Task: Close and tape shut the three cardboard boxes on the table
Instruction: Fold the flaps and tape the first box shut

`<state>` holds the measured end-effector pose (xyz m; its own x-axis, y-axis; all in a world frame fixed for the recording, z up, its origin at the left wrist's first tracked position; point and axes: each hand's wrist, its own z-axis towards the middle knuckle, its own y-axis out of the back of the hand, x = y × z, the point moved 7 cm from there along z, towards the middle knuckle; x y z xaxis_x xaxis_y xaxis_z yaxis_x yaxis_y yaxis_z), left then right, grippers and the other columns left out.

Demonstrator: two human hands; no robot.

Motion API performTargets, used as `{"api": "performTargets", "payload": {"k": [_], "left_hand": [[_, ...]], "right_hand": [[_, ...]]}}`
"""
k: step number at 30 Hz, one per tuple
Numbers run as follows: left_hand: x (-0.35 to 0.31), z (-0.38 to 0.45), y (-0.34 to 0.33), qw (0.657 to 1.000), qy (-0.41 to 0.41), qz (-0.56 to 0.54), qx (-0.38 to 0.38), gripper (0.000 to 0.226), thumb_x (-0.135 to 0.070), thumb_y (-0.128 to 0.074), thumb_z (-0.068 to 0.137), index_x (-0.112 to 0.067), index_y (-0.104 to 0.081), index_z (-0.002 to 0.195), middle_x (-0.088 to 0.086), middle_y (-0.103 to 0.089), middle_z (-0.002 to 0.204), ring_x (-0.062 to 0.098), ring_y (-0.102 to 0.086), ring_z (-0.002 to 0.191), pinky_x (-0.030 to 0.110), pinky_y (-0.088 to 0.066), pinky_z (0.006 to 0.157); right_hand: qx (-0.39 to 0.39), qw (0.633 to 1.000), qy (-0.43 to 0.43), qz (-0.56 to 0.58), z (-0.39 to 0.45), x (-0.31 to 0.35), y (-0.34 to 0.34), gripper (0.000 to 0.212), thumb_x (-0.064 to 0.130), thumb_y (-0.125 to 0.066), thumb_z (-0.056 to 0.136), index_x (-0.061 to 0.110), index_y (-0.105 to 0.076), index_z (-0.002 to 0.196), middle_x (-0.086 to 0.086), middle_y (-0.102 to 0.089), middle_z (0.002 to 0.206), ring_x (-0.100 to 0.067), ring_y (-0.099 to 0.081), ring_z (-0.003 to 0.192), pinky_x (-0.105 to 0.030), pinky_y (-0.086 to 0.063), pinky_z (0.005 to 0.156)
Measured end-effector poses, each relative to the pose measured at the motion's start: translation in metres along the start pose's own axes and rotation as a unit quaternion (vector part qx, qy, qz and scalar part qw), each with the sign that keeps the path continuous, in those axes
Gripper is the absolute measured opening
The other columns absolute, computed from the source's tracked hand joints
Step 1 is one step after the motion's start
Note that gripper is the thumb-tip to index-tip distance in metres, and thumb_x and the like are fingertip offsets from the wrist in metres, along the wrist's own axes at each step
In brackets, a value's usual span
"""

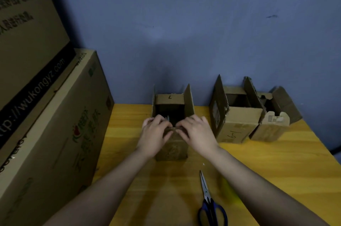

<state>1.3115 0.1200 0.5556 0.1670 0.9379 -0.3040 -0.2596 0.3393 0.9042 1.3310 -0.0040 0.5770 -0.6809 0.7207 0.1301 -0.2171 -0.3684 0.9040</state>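
Risk, left box: near flap of the left box (170,144) could spring back up if the fingers slip off its edge; its two side flaps stand upright and would block each other if folded in the wrong order.
Risk, tape: no tape roll can be made out; a blurred yellow shape (230,194) near the right forearm is too unclear to name, so sealing may stall.
Risk, scissors: scissors (209,205) lie on the yellow surface (276,161) just beside the right forearm, and a sweep of that arm could knock them.
Left hand: left hand (155,133) reaches forward, palm down, fingers curled over the near flap's edge at the box's open top.
Right hand: right hand (195,131) mirrors it, fingers bent onto the same flap, fingertips almost meeting the left's.
Middle box: middle box (238,124) stands open, well apart from the hands, flaps up.
Right box: right box (273,124) touches the middle one, also open.
Progress: judged as the first fold; nothing is taped.
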Motion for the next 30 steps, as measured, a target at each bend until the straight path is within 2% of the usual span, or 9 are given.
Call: {"api": "performTargets", "payload": {"k": [6, 12, 16, 18, 21, 23, 25, 27, 30], "left_hand": [[-0.006, 0.010, -0.001, 0.997, -0.006, 0.008, 0.077, 0.024, -0.038, -0.052, 0.094, -0.030, -0.062, 0.114, -0.010, -0.060, 0.114, 0.010, -0.053, 0.111, 0.029, -0.018, 0.104], [-0.007, 0.018, -0.007, 0.985, -0.015, 0.060, 0.158, 0.021, -0.039, -0.050, 0.095, -0.030, -0.065, 0.108, -0.008, -0.065, 0.110, 0.014, -0.053, 0.113, 0.035, -0.017, 0.108], [-0.015, 0.018, -0.012, 0.968, -0.029, 0.111, 0.223, 0.019, -0.038, -0.051, 0.094, -0.026, -0.065, 0.097, -0.005, -0.065, 0.102, 0.017, -0.053, 0.113, 0.043, -0.005, 0.117], [-0.015, 0.020, -0.011, 0.966, -0.027, 0.122, 0.225, 0.021, -0.037, -0.051, 0.093, -0.024, -0.067, 0.096, -0.003, -0.066, 0.101, 0.018, -0.054, 0.111, 0.043, -0.002, 0.118], [-0.013, 0.022, -0.010, 0.969, -0.010, 0.100, 0.225, 0.019, -0.035, -0.051, 0.093, -0.025, -0.067, 0.089, -0.004, -0.067, 0.093, 0.017, -0.058, 0.104, 0.041, -0.002, 0.118], [-0.012, 0.023, -0.010, 0.968, -0.006, 0.084, 0.236, 0.020, -0.036, -0.051, 0.092, -0.024, -0.066, 0.087, -0.004, -0.066, 0.090, 0.017, -0.059, 0.102, 0.040, -0.003, 0.118], [-0.011, 0.022, -0.009, 0.965, -0.021, 0.083, 0.248, 0.021, -0.037, -0.051, 0.093, -0.022, -0.066, 0.096, -0.002, -0.067, 0.098, 0.017, -0.058, 0.106, 0.037, -0.007, 0.116], [-0.010, 0.019, -0.006, 0.964, -0.033, 0.061, 0.258, 0.025, -0.037, -0.051, 0.094, -0.022, -0.060, 0.112, -0.002, -0.066, 0.109, 0.016, -0.057, 0.110, 0.035, -0.012, 0.115], [-0.009, 0.015, 0.002, 0.972, -0.045, 0.016, 0.231, 0.023, -0.029, -0.050, 0.094, -0.024, -0.050, 0.117, -0.004, -0.064, 0.110, 0.015, -0.057, 0.110, 0.035, -0.017, 0.116]], "right_hand": [[0.160, 0.986, -0.027, 0.035, 0.007, -0.004, -0.019, 0.021, 0.029, -0.054, 0.095, 0.026, -0.061, 0.115, 0.006, -0.064, 0.113, -0.013, -0.057, 0.108, -0.030, -0.032, 0.095], [0.259, 0.962, -0.063, 0.065, 0.016, -0.007, -0.028, 0.016, 0.029, -0.053, 0.096, 0.026, -0.065, 0.105, 0.006, -0.067, 0.097, -0.015, -0.061, 0.097, -0.038, -0.037, 0.101], [0.314, 0.948, -0.045, 0.009, 0.015, -0.001, -0.032, 0.012, 0.037, -0.055, 0.094, 0.027, -0.062, 0.092, 0.009, -0.058, 0.085, -0.016, -0.060, 0.095, -0.039, -0.034, 0.099], [0.313, 0.949, -0.042, 0.006, 0.015, 0.000, -0.032, 0.011, 0.036, -0.055, 0.094, 0.028, -0.061, 0.090, 0.009, -0.057, 0.085, -0.017, -0.060, 0.095, -0.039, -0.036, 0.098], [0.311, 0.949, -0.048, 0.019, 0.015, 0.001, -0.030, 0.010, 0.034, -0.056, 0.094, 0.027, -0.062, 0.091, 0.008, -0.060, 0.084, -0.015, -0.061, 0.088, -0.035, -0.042, 0.092], [0.324, 0.944, -0.053, 0.025, 0.014, 0.000, -0.031, 0.015, 0.034, -0.055, 0.095, 0.022, -0.064, 0.097, 0.004, -0.063, 0.086, -0.015, -0.061, 0.083, -0.031, -0.047, 0.079], [0.344, 0.934, -0.067, 0.062, 0.012, -0.001, -0.032, 0.023, 0.037, -0.054, 0.096, 0.021, -0.062, 0.111, 0.003, -0.063, 0.090, -0.014, -0.059, 0.080, -0.028, -0.045, 0.066], [0.355, 0.923, -0.090, 0.118, 0.010, -0.005, -0.029, 0.036, 0.037, -0.055, 0.095, 0.023, -0.051, 0.129, 0.004, -0.060, 0.095, -0.008, -0.054, 0.074, -0.024, -0.040, 0.060], [0.352, 0.921, -0.092, 0.137, 0.007, -0.007, -0.022, 0.034, 0.033, -0.052, 0.097, 0.022, -0.049, 0.128, 0.010, -0.055, 0.087, -0.003, -0.048, 0.064, -0.021, -0.035, 0.054]]}}
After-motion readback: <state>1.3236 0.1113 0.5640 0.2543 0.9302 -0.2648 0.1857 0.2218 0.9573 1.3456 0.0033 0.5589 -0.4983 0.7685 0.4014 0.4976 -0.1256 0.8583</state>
